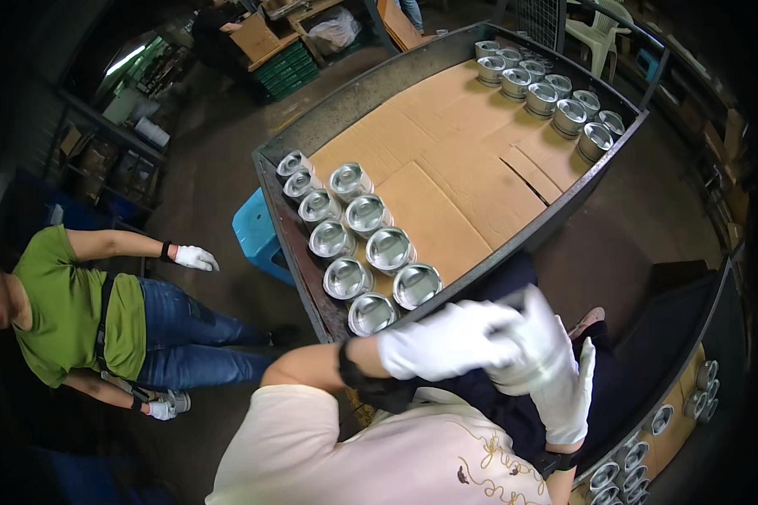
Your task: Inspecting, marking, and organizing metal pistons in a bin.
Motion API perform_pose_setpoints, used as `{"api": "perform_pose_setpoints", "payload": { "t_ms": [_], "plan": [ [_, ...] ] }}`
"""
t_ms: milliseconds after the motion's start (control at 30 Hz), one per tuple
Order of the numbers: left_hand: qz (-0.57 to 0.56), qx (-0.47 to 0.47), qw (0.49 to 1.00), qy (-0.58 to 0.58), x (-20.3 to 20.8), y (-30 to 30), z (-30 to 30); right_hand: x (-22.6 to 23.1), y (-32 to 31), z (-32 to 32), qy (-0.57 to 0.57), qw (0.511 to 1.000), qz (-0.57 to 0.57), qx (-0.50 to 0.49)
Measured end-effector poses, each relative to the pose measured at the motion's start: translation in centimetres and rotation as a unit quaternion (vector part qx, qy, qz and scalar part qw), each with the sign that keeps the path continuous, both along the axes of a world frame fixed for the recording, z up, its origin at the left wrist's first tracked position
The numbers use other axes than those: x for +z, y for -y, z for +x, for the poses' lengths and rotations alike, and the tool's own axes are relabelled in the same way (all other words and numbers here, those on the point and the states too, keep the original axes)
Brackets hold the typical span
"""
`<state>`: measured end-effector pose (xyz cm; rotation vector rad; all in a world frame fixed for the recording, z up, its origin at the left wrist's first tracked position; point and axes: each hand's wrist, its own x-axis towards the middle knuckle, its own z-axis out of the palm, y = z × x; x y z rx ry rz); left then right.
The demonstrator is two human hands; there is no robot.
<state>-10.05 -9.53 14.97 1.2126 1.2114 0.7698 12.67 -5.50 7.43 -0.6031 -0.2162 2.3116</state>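
In front of my body, both white-gloved hands are at one silvery metal piston [526,358], blurred by motion. My right hand [567,391] holds it from the right side, thumb pointing up along it. Bent fingers of my left hand [451,338] reach across and close against its left side; their tips are smeared. Beyond my hands stands a metal-rimmed cart [514,251] lined with cardboard [438,181]. Two rows of similar pistons [391,249] stand along its left end, and more pistons [541,98] line its far right end.
A co-worker [76,295] in a green top stands at left, holding a piston [177,401] in one gloved hand. A blue stool [259,231] sits beside the cart. At lower right, another cardboard-lined surface [667,438] bears several pistons. Green crates [288,71] stand behind.
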Motion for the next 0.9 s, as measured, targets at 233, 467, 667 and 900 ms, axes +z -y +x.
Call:
{"api": "perform_pose_setpoints", "payload": {
  "t_ms": [233, 467, 667, 900],
  "plan": [
    [0.038, 0.305, 0.948, 0.084, 5.2, 2.5, -15.7, -2.9, -2.4, 1.8, 0.138, 0.981, 0.134, 0.020],
    [0.069, 0.373, 0.838, -0.392, 0.1, -3.8, -37.0, -6.2, -2.3, 6.0, 0.244, 0.965, 0.099, -0.017],
    [0.055, 0.284, 0.720, -0.631, -12.8, -10.0, -49.7, -6.5, -0.6, 6.7, 0.344, 0.937, 0.041, -0.044],
    [0.110, 0.215, 0.717, -0.654, -26.2, -13.2, -53.7, -6.0, 2.3, 8.3, 0.390, 0.916, -0.002, -0.097]
  ]
}}
